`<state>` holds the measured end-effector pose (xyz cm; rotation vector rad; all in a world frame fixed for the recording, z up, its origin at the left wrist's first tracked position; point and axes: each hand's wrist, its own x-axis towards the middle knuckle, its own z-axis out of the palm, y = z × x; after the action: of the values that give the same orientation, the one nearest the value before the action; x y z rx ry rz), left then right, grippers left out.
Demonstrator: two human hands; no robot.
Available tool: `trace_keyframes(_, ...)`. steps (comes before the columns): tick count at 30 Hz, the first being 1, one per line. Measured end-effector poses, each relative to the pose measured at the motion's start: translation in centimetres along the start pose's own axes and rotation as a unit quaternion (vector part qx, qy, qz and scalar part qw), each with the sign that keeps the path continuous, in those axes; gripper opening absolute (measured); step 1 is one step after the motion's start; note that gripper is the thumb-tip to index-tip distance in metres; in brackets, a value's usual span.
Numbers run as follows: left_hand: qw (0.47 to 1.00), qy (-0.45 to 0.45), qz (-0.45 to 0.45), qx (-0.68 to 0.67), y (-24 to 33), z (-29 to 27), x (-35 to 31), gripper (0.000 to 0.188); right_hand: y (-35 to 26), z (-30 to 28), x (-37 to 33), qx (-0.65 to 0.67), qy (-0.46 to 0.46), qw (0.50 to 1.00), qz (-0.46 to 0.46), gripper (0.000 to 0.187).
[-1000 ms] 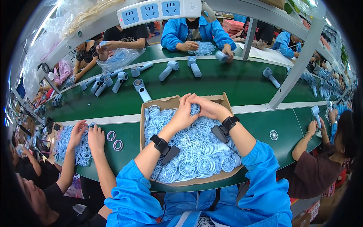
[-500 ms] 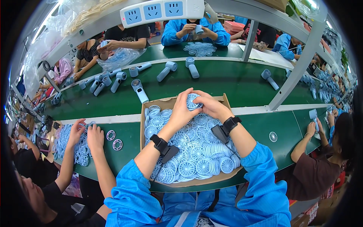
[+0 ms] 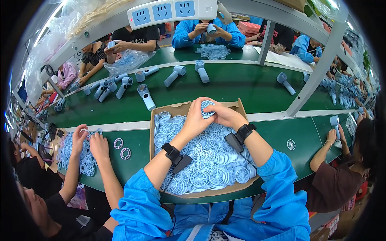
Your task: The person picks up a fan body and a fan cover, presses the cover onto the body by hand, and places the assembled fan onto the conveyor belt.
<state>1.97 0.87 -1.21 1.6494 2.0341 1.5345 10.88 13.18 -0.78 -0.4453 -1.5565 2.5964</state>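
Note:
Above the far part of an open cardboard box (image 3: 152,138), both my hands hold a round light-blue fan grille (image 3: 208,109) with thin spokes. My left hand (image 3: 196,119) wraps its fingers round the grille's left side. From the other side, my right hand (image 3: 228,114) grips it with the thumb along the front edge. What lies behind the grille is hidden by my fingers. Many more loose grilles (image 3: 200,178) fill the box beneath my wrists, some flat and some stacked on edge.
Beyond the box, light-blue handheld fan bodies (image 3: 146,97) lie spread on a green conveyor belt (image 3: 241,86). A single white grille (image 3: 291,144) lies at right, two pale rings (image 3: 125,153) at left. Co-workers sit on both sides and opposite. A metal frame post (image 3: 317,68) rises at right.
My hands have come slightly lower and nearer with the grille still between them. Fan bodies on the belt have shifted a little to the left.

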Motion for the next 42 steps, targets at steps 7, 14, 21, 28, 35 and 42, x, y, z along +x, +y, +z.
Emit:
trace_keyframes(7,0.998,0.021,0.054,0.012,1.1,-0.2,0.1,0.057,0.0,-0.3,-0.3,0.045,-0.055,0.997,-0.004,0.05)
trace_keyframes(14,0.997,0.008,0.073,0.031,1.1,-0.5,0.1,0.059,0.1,-0.1,-0.4,0.03,-0.026,0.999,0.015,0.047)
trace_keyframes(21,0.993,0.004,0.11,0.029,1.9,-1.1,0.0,0.059,-0.1,-0.6,-0.4,0.041,-0.058,0.997,0.018,0.049)
trace_keyframes(28,0.984,-0.016,0.171,0.038,1.2,-0.8,0.2,0.051,0.4,-1.3,0.0,0.028,-0.105,0.994,-0.003,0.069)
trace_keyframes(35,0.984,0.015,0.167,0.058,1.5,-0.9,0.1,0.036,0.3,-0.9,0.0,0.027,-0.124,0.992,-0.012,0.071)
trace_keyframes(42,0.984,0.018,0.171,0.054,1.6,-1.1,0.6,0.034,0.0,-0.7,-0.2,0.059,-0.116,0.991,-0.004,0.051)
